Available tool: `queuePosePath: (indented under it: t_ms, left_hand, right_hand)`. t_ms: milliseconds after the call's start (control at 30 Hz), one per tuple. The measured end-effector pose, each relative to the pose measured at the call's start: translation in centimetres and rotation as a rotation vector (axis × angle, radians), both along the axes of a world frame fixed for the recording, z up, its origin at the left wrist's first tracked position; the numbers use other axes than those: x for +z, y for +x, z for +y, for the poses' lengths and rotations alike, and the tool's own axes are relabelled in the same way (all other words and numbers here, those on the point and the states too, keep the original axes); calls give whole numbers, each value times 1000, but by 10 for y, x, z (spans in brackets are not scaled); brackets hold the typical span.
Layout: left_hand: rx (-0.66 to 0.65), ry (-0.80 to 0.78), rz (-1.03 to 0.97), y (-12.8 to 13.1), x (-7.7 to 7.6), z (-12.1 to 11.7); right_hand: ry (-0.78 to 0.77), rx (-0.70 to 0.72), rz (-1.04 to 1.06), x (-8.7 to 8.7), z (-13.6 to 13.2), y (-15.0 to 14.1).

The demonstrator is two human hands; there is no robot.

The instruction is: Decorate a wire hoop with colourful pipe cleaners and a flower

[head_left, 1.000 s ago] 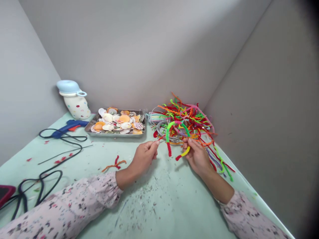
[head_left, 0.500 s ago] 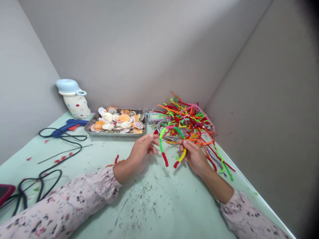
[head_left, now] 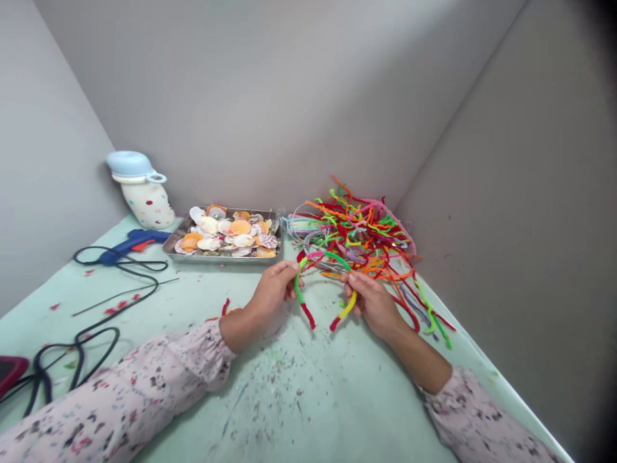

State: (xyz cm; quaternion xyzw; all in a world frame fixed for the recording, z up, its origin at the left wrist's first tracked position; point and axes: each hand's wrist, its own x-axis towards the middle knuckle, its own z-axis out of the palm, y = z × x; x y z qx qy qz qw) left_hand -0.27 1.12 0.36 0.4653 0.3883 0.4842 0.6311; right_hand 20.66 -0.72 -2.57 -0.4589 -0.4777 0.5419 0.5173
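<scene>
Between my hands is an arched headband [head_left: 339, 259] covered in fuzzy pipe cleaner, in bands of red, green, pink and yellow. Its two red ends point down, apart from each other. My left hand [head_left: 274, 287] pinches the green left side between thumb and fingers. On the opposite side, my right hand [head_left: 373, 301] grips the arch where green meets yellow. Just behind it lies a tangled heap of bright pipe cleaners [head_left: 366, 225], with thin grey wire-like loops [head_left: 315, 243] at its left.
A metal tray [head_left: 226, 260] of seashells stands at the back. Left of it are a blue glue gun [head_left: 130, 244], its dark cord [head_left: 157, 283] and a white bottle [head_left: 147, 202] with a blue lid. A red-edged device [head_left: 14, 373] sits far left. Grey walls enclose the table [head_left: 337, 399].
My left hand has closed on the left side of the headband, which it was only beside before. The headband has tilted and shifted slightly left and down; my right hand keeps its grip.
</scene>
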Motion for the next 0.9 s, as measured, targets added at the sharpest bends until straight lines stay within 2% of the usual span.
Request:
queuePosePath:
  t_ms: [100, 267, 500, 700, 900]
  left_hand:
    - [12, -6, 6, 0, 2, -1]
    - [46, 69, 133, -1, 4, -2]
    - [46, 62, 155, -3, -4, 3]
    - [47, 55, 151, -3, -7, 2]
    - [28, 85, 192, -4, -2, 0]
  right_hand:
    - [-15, 27, 15, 1, -2, -1]
    - [-41, 103, 29, 4, -6, -4]
    - [-84, 97, 144, 12, -9, -9]
    - [-76, 102, 109, 9, -9, -8]
    - [-104, 160, 70, 11, -12, -11]
